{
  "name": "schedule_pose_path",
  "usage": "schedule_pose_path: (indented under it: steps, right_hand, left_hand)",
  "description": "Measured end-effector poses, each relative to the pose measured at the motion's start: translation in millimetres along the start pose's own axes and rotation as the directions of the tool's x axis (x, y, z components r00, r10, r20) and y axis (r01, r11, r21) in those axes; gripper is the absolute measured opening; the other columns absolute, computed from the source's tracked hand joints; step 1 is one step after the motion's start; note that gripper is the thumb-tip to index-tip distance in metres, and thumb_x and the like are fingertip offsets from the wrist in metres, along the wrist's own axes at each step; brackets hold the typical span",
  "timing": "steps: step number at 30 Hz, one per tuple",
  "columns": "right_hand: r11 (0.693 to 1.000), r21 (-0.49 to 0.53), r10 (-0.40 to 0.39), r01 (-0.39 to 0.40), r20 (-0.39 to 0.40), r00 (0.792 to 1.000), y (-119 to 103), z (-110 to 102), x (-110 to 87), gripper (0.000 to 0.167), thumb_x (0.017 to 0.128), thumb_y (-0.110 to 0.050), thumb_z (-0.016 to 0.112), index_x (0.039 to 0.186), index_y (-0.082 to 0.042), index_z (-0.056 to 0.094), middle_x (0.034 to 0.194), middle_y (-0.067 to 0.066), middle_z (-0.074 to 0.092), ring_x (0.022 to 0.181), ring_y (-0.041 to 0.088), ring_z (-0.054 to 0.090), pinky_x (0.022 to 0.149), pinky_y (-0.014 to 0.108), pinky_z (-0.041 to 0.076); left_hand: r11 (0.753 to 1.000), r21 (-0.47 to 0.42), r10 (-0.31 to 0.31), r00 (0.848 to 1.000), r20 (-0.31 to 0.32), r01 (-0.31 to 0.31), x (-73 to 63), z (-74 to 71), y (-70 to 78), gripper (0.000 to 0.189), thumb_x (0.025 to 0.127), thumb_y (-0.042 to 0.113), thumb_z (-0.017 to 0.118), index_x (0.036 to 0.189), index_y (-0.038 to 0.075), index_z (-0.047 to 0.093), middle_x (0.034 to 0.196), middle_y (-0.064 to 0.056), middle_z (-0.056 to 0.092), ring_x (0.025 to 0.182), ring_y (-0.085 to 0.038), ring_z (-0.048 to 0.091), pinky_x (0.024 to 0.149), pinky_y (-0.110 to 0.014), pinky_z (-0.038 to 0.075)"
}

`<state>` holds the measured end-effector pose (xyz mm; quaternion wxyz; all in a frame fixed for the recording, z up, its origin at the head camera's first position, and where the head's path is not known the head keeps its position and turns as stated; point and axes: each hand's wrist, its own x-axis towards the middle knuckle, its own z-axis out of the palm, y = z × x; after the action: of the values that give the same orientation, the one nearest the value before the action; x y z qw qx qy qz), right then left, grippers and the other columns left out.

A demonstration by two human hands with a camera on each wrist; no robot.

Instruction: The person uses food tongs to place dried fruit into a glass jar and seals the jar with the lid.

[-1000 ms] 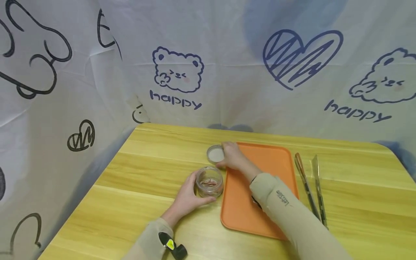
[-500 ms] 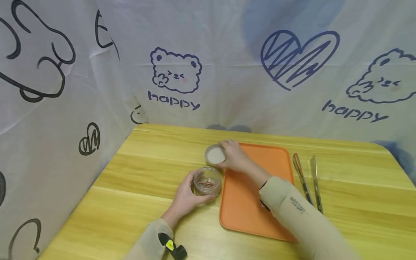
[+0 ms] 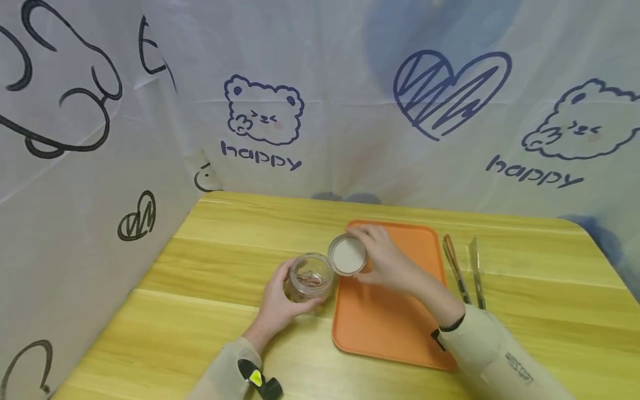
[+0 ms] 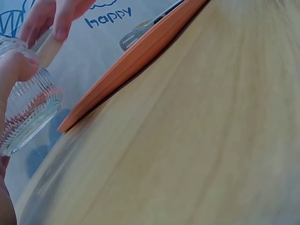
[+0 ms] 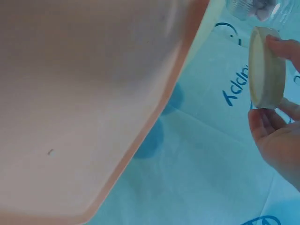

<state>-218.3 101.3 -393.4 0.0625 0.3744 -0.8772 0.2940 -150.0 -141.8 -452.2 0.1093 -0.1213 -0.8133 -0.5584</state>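
My left hand [image 3: 277, 303] grips a clear ribbed jar [image 3: 299, 293] from its left side, with the thumb across the near wall. The jar has no lid on it, and small reddish-brown pieces [image 3: 311, 279] lie at its bottom. Between the fingers and thumb of my right hand [image 3: 389, 262] is a round lid [image 3: 348, 255], its pale inner face tilted toward the head camera. In the head view the lid sits beside the jar's right rim and overlaps the tray's left edge. The right wrist view shows the lid [image 5: 266, 70] edge-on, pinched at its rim.
An orange tray [image 3: 372, 328] lies on the wooden table [image 3: 200, 328], under my right forearm. To its right lie a long utensil with a brown end [image 3: 452, 258] and another with a flat, silvery end [image 3: 475, 261]. A white printed cloth [image 3: 340, 150] hangs behind the table.
My right hand has brought the lid up from behind the jar, rightward and nearer, and tilted it toward the head camera. The left hand keeps its grip on the jar.
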Motion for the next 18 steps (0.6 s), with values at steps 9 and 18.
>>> schedule_pose_path:
  steps: [9, 18]
  right_hand:
    - [0.92, 0.356, -0.162, 0.162, -0.029, 0.986, -6, 9, -9.0, 0.082, 0.074, -0.014, 0.083, 0.141, -0.004, 0.038, 0.137, 0.014, 0.043, 0.126, 0.026, 0.041, 0.103, 0.048, 0.042]
    - [0.935, 0.199, -0.32, 0.294, 0.115, 0.94, -24, 15, 3.5, 0.07, 0.076, -0.025, 0.081, 0.136, -0.006, 0.048, 0.138, 0.004, 0.047, 0.126, 0.021, 0.041, 0.1, 0.036, 0.044]
  left_hand:
    - [0.993, 0.027, 0.117, 0.993, 0.018, -0.117, 0.8, 3.9, -35.6, 0.087, 0.058, 0.011, 0.092, 0.134, 0.014, 0.05, 0.129, -0.005, 0.055, 0.12, -0.024, 0.049, 0.106, -0.049, 0.035]
    - [0.979, 0.038, 0.199, 0.976, 0.084, -0.202, -2.1, 6.4, -38.5, 0.09, 0.058, 0.012, 0.092, 0.136, 0.012, 0.048, 0.13, -0.008, 0.053, 0.117, -0.031, 0.05, 0.1, -0.054, 0.038]
